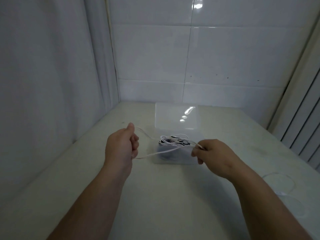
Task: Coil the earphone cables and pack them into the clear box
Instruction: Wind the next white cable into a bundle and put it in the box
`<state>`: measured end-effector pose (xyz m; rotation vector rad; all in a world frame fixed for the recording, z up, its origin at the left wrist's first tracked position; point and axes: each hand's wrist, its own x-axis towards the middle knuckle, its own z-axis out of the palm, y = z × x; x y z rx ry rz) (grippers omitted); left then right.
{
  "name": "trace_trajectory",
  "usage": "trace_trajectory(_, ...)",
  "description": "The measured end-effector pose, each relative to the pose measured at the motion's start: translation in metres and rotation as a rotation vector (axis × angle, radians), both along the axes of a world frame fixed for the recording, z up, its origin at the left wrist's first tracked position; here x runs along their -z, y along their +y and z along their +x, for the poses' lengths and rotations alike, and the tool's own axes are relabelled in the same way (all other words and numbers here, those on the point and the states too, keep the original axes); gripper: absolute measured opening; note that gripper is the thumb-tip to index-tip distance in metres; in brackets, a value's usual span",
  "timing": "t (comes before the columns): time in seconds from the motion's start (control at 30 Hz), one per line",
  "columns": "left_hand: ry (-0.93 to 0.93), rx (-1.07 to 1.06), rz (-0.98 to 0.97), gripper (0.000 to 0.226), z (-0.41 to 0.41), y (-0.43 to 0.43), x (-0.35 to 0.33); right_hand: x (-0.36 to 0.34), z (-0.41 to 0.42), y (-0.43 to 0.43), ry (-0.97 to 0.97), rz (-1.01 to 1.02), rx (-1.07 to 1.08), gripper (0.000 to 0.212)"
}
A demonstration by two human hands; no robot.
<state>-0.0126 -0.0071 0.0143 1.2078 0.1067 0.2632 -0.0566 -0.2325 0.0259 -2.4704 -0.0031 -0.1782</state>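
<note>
White tiled wall [190,54]; pale table [155,196]

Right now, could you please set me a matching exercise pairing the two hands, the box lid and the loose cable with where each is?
Things: 1 left hand; 2 right hand; 3 box lid; 4 loose cable.
Places: A looped on the table, far right; B raised behind the box; C gripping the stretched cable left of the box; D pinching it at the box's right edge.
Pairs: 1-C; 2-D; 3-B; 4-A.
</note>
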Motion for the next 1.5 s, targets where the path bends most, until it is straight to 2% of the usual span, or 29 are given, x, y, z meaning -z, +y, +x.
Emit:
trace_trajectory(0.1,0.055,0.228,-0.277,0.042,0.0,0.003,-0.002,-0.003,-0.002,-0.004,-0.053,0.031,0.08,0.027)
trace_trajectory(0.23,-0.009,0.29,-0.505,0.039,0.001,0.01,-0.002,-0.002,-0.001,-0.004,-0.032,-0.008,0.057,0.032)
trace_trajectory(0.3,-0.077,0.312,-0.514,0.035,-0.001,0.011,0.0,0.0,-0.001,0.0,-0.001,-0.024,0.019,0.035)
trace_trajectory(0.43,-0.178,0.379,-0.452,0.047,-0.005,0.008,-0.003,0.003,-0.001,0.004,0.018,-0.044,-0.028,0.039)
trace_trajectory(0.53,-0.238,0.46,-0.508,0.054,-0.01,0.003,-0.006,0.003,0.001,0.005,-0.022,-0.041,-0.042,0.04)
trace_trajectory(0.6,-0.232,0.499,-0.57,0.049,-0.009,0.001,-0.004,0.004,0.0,0.006,-0.015,-0.037,-0.083,0.039)
trace_trajectory(0.77,-0.093,0.382,-0.754,0.018,0.001,0.007,-0.005,0.002,-0.004,0.006,0.039,-0.099,-0.165,0.036)
trace_trajectory(0.87,0.004,0.247,-0.801,0.022,0.006,0.01,-0.004,0.003,-0.003,0.007,0.05,-0.075,-0.167,0.037)
trace_trajectory(0.97,0.014,0.164,-0.861,0.031,0.01,0.013,-0.001,0.003,-0.003,0.01,0.036,0.1,-0.129,0.039)
trace_trajectory(1.1,0.0,0.176,-0.881,0.043,0.011,0.021,-0.001,0.0,-0.007,0.011,0.014,0.209,-0.16,0.032)
trace_trajectory(1.23,-0.002,0.177,-0.862,0.05,0.009,0.026,-0.004,0.003,-0.007,0.011,-0.003,0.296,-0.151,0.044)
trace_trajectory(1.37,-0.084,0.25,-0.819,0.039,0.006,0.026,-0.005,0.009,0.0,0.014,0.003,0.053,-0.143,0.039)
trace_trajectory(1.43,-0.118,0.304,-0.735,0.046,0.002,0.02,-0.006,0.011,0.0,0.015,0.044,0.028,-0.179,0.038)
trace_trajectory(1.5,-0.104,0.334,-0.714,0.045,-0.001,0.011,-0.008,0.01,0.0,0.017,0.058,0.025,-0.199,0.037)
